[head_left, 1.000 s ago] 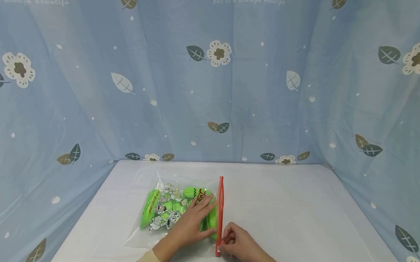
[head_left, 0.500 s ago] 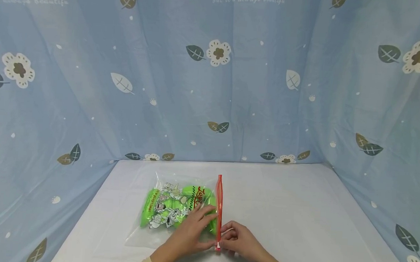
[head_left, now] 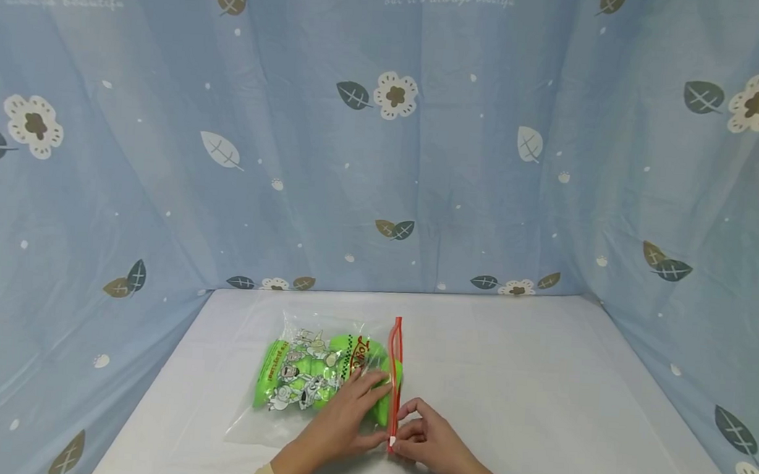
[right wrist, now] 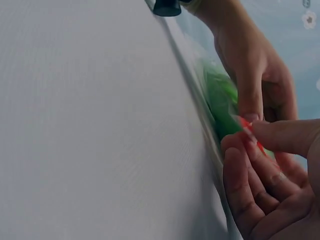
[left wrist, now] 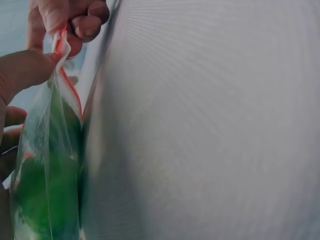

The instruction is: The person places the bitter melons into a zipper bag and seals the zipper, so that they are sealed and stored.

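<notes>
A clear zip bag (head_left: 289, 427) printed with cartoon figures lies on the table, bulging with soft-looking green contents. Its red zip strip (head_left: 394, 383) runs along the right side, bowed apart in its upper stretch. My left hand (head_left: 342, 416) rests on the bag with fingers spread, the thumb touching the strip's near end. At that end sits a small white slider (head_left: 392, 441), which my right hand (head_left: 432, 436) pinches between thumb and fingers. In the right wrist view, the right thumb (right wrist: 282, 136) presses the red strip against the fingers. The green contents (left wrist: 37, 195) show through the plastic in the left wrist view.
A white cloth covers the table (head_left: 508, 375). Blue curtains (head_left: 475, 163) with flowers and leaves hang along the back and both sides.
My left hand has slid slightly toward the near end of the zip, its thumb now close to the right hand. The bag's near zip end has shifted slightly away and left; the strip's top bows wider.
</notes>
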{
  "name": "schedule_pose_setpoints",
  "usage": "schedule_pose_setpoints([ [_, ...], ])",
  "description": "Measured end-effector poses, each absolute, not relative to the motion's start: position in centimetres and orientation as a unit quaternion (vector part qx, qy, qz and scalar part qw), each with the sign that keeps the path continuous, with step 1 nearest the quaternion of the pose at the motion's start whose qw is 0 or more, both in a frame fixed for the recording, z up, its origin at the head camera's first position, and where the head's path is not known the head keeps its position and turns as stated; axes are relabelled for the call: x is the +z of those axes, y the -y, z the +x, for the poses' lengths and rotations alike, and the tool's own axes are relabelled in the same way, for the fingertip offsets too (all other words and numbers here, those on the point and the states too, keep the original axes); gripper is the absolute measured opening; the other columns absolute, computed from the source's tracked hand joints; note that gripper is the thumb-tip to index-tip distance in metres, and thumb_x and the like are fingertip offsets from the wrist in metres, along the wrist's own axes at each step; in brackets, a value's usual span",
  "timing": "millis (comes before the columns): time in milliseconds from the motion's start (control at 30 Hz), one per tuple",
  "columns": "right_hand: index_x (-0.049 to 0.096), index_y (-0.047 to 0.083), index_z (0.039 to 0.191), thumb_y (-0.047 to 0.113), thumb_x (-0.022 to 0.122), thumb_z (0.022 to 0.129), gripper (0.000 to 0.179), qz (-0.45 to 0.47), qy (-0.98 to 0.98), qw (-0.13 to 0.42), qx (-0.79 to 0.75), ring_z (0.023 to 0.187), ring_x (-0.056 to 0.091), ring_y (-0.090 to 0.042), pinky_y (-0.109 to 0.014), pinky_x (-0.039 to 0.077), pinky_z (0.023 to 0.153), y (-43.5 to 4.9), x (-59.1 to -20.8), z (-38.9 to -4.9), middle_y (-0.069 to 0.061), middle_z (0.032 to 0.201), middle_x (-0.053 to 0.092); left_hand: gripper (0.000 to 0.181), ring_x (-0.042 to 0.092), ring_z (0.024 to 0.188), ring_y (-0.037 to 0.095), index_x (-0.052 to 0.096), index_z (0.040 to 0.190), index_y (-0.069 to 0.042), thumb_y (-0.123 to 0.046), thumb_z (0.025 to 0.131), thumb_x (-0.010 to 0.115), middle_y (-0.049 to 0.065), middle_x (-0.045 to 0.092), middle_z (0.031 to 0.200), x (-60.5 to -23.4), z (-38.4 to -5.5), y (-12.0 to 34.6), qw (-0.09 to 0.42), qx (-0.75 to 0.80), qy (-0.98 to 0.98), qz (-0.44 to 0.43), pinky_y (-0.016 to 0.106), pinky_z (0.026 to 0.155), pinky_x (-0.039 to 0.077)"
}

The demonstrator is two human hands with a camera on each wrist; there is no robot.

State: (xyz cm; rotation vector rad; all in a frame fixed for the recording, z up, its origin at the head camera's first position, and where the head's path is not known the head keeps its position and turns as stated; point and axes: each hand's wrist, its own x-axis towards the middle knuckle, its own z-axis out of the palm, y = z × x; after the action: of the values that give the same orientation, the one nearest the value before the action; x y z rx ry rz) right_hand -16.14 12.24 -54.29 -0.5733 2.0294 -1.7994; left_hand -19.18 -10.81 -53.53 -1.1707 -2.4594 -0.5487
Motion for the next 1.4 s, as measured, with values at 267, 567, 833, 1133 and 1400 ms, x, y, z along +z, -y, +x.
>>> schedule_pose_setpoints([
  [267, 0.072, 0.006, 0.107, 0.017, 0.070, 0.097, 0.015, -0.208, -0.752, 0.162, -0.604, 0.077, 0.069, -0.012, -0.023, 0.055, 0.063, -12.4, -54.1, -16.2, -0.005, 0.093, 0.074, 0.076, 0.047, 0.140, 0.029, 0.058, 0.142, -0.004, -0.041, 0.080, 0.084, 0.010, 0.052, 0.149, -53.3, -19.1, 10.8, 0.182, -0.198, 0.868, -0.419, 0.058, 0.115, 0.034],
  [567, 0.067, 0.002, 0.102, 0.014, 0.073, 0.094, 0.016, -0.177, -0.754, 0.156, -0.612, 0.075, 0.067, -0.013, -0.025, 0.056, 0.063, -12.3, -53.9, -16.5, -0.006, 0.087, 0.072, 0.073, 0.048, 0.139, 0.024, 0.062, 0.134, -0.010, -0.038, 0.073, 0.090, 0.008, 0.051, 0.148, -53.1, -18.7, 10.7, 0.186, -0.229, 0.853, -0.431, 0.061, 0.115, 0.033],
  [833, 0.060, -0.004, 0.102, 0.013, 0.074, 0.093, 0.024, -0.133, -0.729, 0.174, -0.649, 0.076, 0.066, -0.014, -0.025, 0.057, 0.064, -12.2, -53.8, -16.8, -0.006, 0.084, 0.070, 0.052, 0.056, 0.123, 0.019, 0.063, 0.108, -0.016, -0.033, 0.068, 0.093, 0.002, 0.058, 0.127, -53.5, -18.7, 10.3, 0.231, -0.254, 0.827, -0.445, 0.056, 0.114, 0.037],
  [1133, 0.055, -0.002, 0.102, 0.012, 0.074, 0.092, 0.026, -0.102, -0.722, 0.182, -0.659, 0.074, 0.065, -0.015, -0.026, 0.054, 0.062, -11.8, -53.7, -17.0, -0.006, 0.083, 0.072, 0.041, 0.055, 0.125, 0.017, 0.063, 0.097, -0.020, -0.030, 0.071, 0.092, -0.007, 0.058, 0.115, -53.4, -18.7, 10.1, 0.216, -0.265, 0.835, -0.432, 0.056, 0.115, 0.036],
  [1400, 0.049, -0.002, 0.113, 0.013, 0.074, 0.092, 0.035, -0.082, -0.696, 0.196, -0.686, 0.075, 0.067, -0.014, -0.026, 0.054, 0.064, -11.7, -53.5, -17.2, -0.006, 0.086, 0.073, 0.038, 0.054, 0.132, 0.027, 0.072, 0.105, -0.017, -0.030, 0.075, 0.090, -0.006, 0.065, 0.115, -53.3, -18.6, 10.1, 0.240, -0.246, 0.832, -0.435, 0.057, 0.114, 0.036],
])
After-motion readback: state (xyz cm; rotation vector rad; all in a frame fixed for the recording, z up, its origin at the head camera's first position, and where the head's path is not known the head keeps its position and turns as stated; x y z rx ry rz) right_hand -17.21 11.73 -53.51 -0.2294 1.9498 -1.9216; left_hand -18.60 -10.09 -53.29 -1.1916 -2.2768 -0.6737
